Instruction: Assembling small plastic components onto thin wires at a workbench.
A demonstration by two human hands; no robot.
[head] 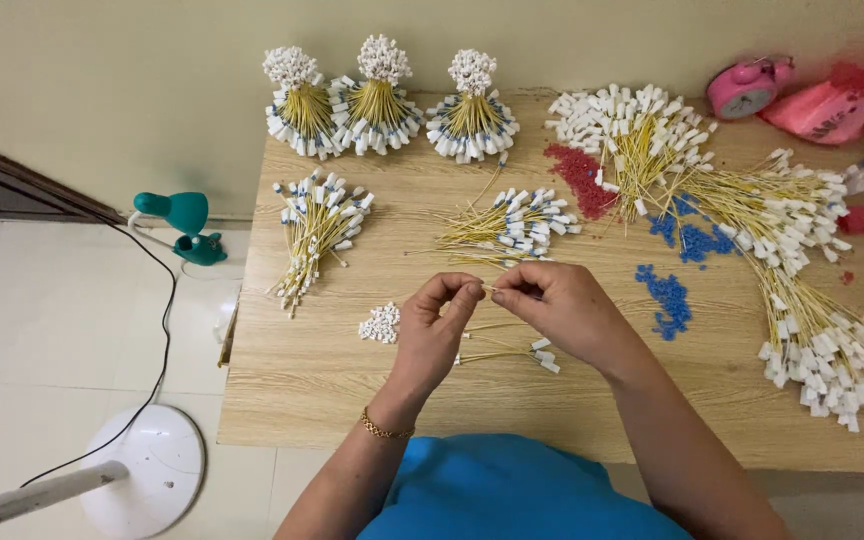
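My left hand (434, 325) and my right hand (557, 305) meet over the middle of the wooden table (302, 390). Their fingertips pinch the two ends of one thin yellow wire (489, 289) between them. Under my hands lie a few loose yellow wires with white end caps (542, 352). A small heap of white caps (381, 323) sits just left of my left hand. Beyond my hands lies a fan of finished wires with blue and white ends (512, 222).
Three tied upright wire bundles (377, 100) stand at the table's back. Another flat bundle (314, 225) lies left. Large heaps of capped wires (802, 290) fill the right side, with red beads (580, 178) and blue beads (668, 295). A teal lamp (187, 225) and fan base (152, 470) stand left.
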